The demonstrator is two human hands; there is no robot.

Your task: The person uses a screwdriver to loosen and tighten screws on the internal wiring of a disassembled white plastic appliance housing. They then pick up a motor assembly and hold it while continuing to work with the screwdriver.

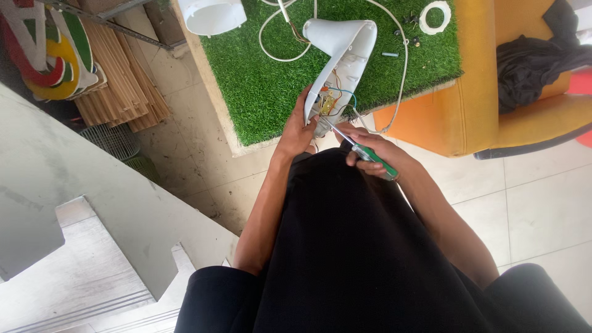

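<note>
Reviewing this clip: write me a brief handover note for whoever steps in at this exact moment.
Left hand: grips the lower edge of the white plastic housing, holding it open side up on the green turf mat.
Right hand: shut on the green-handled screwdriver, tip in the wiring at the housing's base.
Nearby: white cord, white ring and small loose parts on the mat.
Done: housing open, wires exposed.
Left: work at the wiring under the screwdriver tip; details too small to tell.

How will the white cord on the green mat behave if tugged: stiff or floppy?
Likely floppy: the white cord lies in loose loops on the green mat. Probably light. It may drag the white housing, which the left hand holds.
</note>
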